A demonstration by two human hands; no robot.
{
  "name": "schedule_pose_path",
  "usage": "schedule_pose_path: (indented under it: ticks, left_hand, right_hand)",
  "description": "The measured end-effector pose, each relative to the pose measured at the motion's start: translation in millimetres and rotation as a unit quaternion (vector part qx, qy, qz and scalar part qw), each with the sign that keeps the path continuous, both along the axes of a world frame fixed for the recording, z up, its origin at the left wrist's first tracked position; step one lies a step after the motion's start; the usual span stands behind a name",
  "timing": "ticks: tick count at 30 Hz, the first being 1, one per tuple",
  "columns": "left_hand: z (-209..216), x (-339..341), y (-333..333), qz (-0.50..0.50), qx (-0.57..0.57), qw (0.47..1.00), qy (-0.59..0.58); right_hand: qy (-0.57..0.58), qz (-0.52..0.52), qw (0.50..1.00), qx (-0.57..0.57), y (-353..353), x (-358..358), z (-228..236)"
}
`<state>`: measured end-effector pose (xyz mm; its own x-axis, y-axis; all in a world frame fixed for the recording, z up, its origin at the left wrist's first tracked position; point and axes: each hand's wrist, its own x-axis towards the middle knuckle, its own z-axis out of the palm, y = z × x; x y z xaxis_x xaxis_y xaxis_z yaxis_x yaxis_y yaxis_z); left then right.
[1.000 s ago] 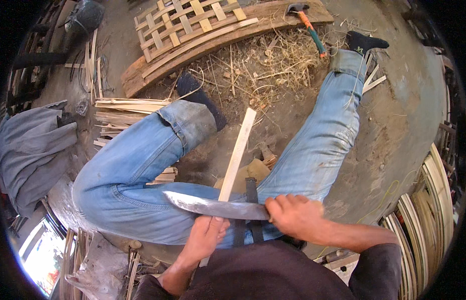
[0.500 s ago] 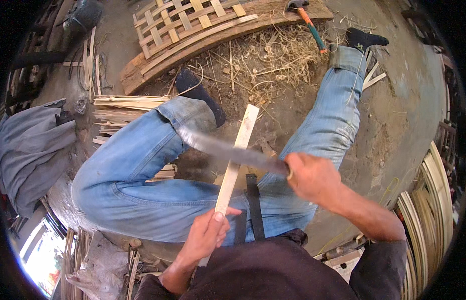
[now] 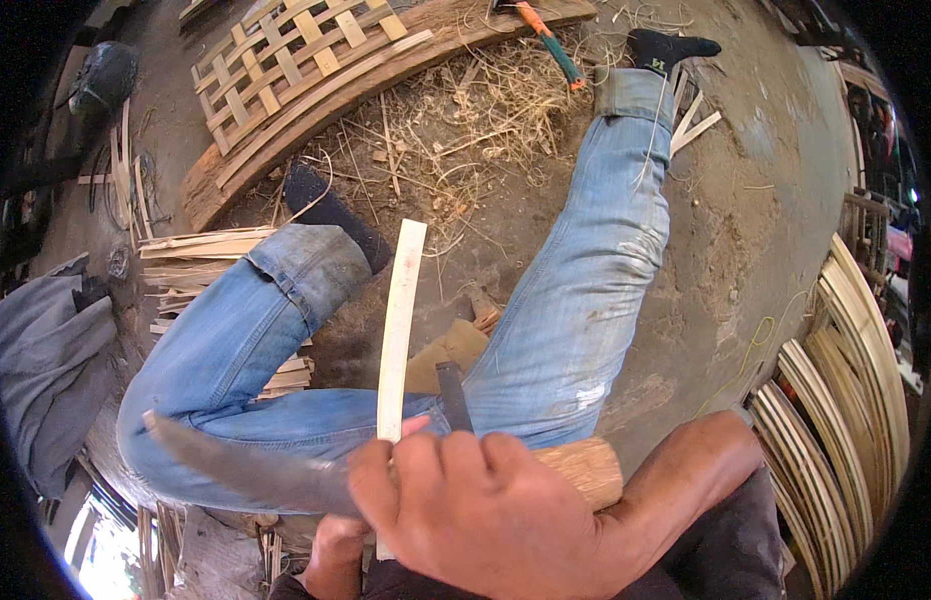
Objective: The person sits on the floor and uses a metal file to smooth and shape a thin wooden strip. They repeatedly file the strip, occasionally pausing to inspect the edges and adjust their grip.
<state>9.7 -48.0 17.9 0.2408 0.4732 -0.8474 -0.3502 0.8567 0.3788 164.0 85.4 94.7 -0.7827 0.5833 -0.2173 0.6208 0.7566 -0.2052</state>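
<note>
My right hand (image 3: 475, 510) is closed around the wooden handle (image 3: 585, 470) of a long dark curved knife (image 3: 235, 465), whose blade reaches left across my lap. My left hand (image 3: 335, 550) sits low under the blade and grips the near end of a pale flat bamboo strip (image 3: 397, 320). The strip points away from me, between my legs in blue jeans (image 3: 585, 270). The blade crosses the strip close to its near end.
A woven bamboo lattice panel (image 3: 285, 50) lies on a curved plank at the top. A hammer with an orange and green handle (image 3: 550, 40) rests beside straw shavings. Split strips (image 3: 195, 250) are stacked at left, curved bamboo hoops (image 3: 855, 360) at right, grey cloth (image 3: 45, 360) far left.
My right hand pulled the knife back from out over the strip to close in front of me; the blade now lies low across my lap. My left hand kept holding the strip.
</note>
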Motion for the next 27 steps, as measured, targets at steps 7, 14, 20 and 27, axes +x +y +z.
schedule_pose_path:
  ticks: [7,14,20,27]
  left_hand:
    - [-17,-4,1,0.115,-0.042,0.984,-0.133]
    - [-25,-11,-10,0.016,-0.044,0.989,-0.138]
    - [-12,-10,-9,-0.001,-0.019,0.994,-0.107]
    - [-12,-10,-15,0.012,-0.005,0.995,-0.103]
  right_hand:
    - [0.042,-0.172,0.976,-0.125,43,47,-117]
    - [0.026,0.008,0.966,-0.256,-39,72,-90]
    - [-0.023,-0.185,0.965,-0.183,15,96,-129]
    - [0.023,-0.245,0.962,-0.119,55,106,-146]
